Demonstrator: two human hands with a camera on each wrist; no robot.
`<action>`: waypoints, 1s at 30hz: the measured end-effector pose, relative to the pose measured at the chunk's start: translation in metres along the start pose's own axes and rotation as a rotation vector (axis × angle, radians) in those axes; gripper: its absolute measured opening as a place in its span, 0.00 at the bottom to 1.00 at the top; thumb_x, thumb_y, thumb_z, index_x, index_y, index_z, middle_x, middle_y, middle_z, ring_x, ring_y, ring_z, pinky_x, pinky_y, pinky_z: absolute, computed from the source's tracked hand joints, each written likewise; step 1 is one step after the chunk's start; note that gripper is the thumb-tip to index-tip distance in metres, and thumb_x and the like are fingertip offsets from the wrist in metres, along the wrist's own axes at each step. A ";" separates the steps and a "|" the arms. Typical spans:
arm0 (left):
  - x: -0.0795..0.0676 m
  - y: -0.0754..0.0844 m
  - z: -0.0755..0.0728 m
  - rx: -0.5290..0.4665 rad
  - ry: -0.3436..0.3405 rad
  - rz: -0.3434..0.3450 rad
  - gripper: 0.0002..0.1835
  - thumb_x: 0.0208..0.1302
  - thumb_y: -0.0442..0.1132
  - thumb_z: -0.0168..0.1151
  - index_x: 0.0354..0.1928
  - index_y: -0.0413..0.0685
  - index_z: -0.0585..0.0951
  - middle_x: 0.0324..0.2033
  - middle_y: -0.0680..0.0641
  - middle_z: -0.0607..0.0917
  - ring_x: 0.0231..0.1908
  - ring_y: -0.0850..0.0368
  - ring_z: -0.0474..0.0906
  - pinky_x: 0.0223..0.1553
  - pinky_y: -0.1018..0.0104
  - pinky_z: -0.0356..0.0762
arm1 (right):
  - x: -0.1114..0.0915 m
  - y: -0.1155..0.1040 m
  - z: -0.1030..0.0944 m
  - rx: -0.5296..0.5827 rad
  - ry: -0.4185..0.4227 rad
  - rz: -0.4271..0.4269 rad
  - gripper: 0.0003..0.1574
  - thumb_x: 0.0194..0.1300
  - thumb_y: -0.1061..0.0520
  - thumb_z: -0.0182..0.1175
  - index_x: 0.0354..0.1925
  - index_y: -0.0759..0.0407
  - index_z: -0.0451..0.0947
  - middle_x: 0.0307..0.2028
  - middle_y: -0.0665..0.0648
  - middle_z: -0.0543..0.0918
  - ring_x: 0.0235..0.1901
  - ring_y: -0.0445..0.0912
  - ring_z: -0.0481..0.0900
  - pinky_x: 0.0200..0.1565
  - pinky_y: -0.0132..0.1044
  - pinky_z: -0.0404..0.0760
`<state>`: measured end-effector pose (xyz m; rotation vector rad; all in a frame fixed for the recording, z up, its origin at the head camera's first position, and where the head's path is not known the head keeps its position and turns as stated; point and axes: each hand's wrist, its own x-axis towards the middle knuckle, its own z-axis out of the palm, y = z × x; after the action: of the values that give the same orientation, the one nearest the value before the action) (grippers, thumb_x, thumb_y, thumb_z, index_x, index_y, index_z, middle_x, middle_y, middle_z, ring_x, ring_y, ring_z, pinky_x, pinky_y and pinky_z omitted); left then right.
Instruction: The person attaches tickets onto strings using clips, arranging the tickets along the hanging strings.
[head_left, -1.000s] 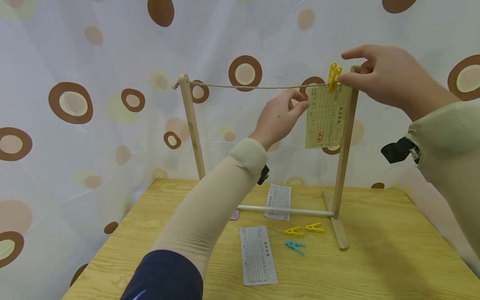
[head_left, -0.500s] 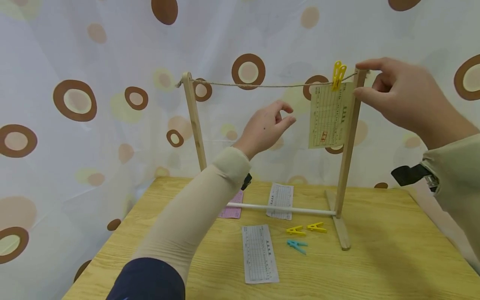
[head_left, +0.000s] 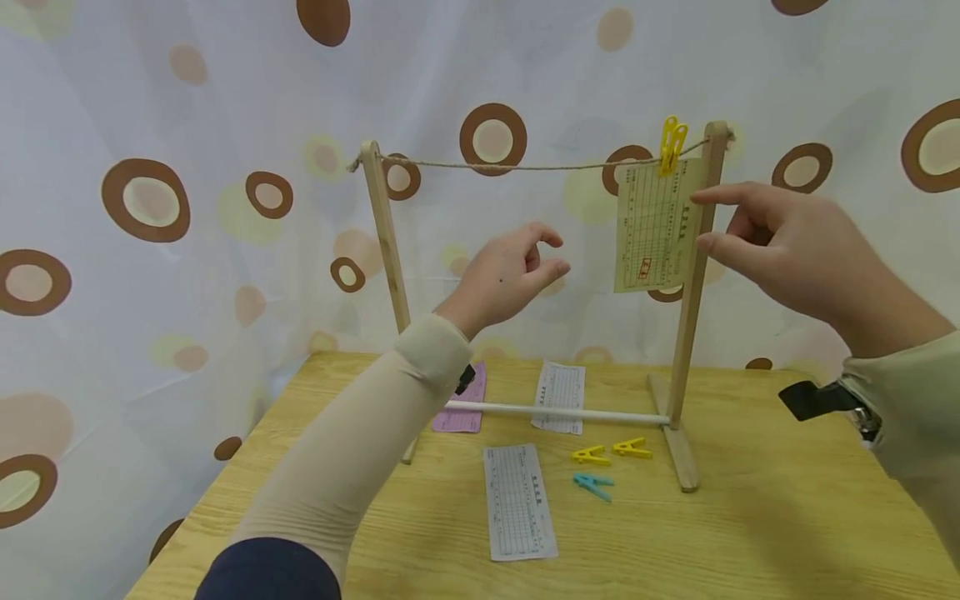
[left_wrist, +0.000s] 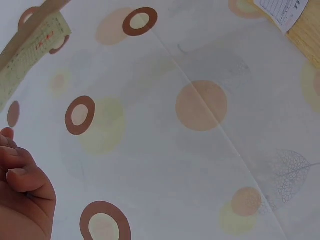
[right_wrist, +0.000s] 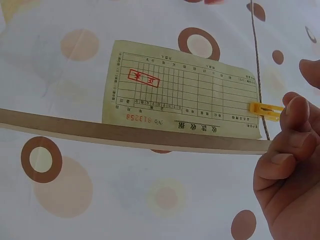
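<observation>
In your head view, the pale yellow sheet (head_left: 651, 227) hung at two o'clock, clipped to the cord (head_left: 517, 169) by a yellow clothespin (head_left: 667, 162). At three o'clock from it, nearby, your right hand (head_left: 795, 254) had thumb and index finger spread; at eight o'clock, well apart from it, your left hand (head_left: 501, 277) had thumb and forefinger likewise parted.

Bent fingers (left_wrist: 27, 180) below a red-stamped yellow slip (left_wrist: 25, 61), spotted cloth (left_wrist: 150, 150) behind
</observation>
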<state>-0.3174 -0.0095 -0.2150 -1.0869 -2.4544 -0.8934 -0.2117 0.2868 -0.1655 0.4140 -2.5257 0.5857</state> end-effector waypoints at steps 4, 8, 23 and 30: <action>-0.011 -0.003 0.002 0.019 -0.027 0.009 0.20 0.74 0.54 0.59 0.60 0.52 0.77 0.26 0.50 0.75 0.25 0.56 0.68 0.31 0.64 0.68 | -0.010 0.002 0.009 0.041 -0.010 0.002 0.30 0.72 0.47 0.63 0.68 0.50 0.75 0.29 0.55 0.77 0.22 0.48 0.67 0.24 0.38 0.63; -0.026 -0.008 0.006 0.020 -0.033 0.028 0.20 0.73 0.53 0.61 0.60 0.52 0.78 0.24 0.51 0.75 0.23 0.58 0.67 0.28 0.64 0.68 | -0.019 0.005 0.019 0.066 -0.023 0.010 0.29 0.71 0.47 0.63 0.68 0.50 0.75 0.28 0.54 0.77 0.23 0.48 0.68 0.25 0.37 0.64; -0.091 -0.026 0.031 0.059 -0.094 -0.029 0.22 0.72 0.53 0.62 0.63 0.52 0.78 0.24 0.54 0.74 0.21 0.62 0.64 0.26 0.67 0.67 | -0.057 0.025 0.063 0.153 -0.106 0.025 0.25 0.70 0.51 0.66 0.64 0.44 0.77 0.27 0.50 0.76 0.21 0.45 0.68 0.23 0.37 0.66; -0.113 -0.038 0.044 0.069 -0.135 -0.092 0.23 0.71 0.54 0.63 0.64 0.55 0.77 0.26 0.55 0.74 0.18 0.63 0.63 0.21 0.67 0.64 | -0.074 0.042 0.086 0.163 -0.149 -0.041 0.26 0.71 0.52 0.65 0.65 0.50 0.76 0.26 0.47 0.76 0.20 0.42 0.69 0.24 0.35 0.67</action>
<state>-0.2722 -0.0637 -0.3212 -1.0506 -2.6439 -0.7781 -0.2023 0.2951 -0.2862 0.5874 -2.6118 0.7741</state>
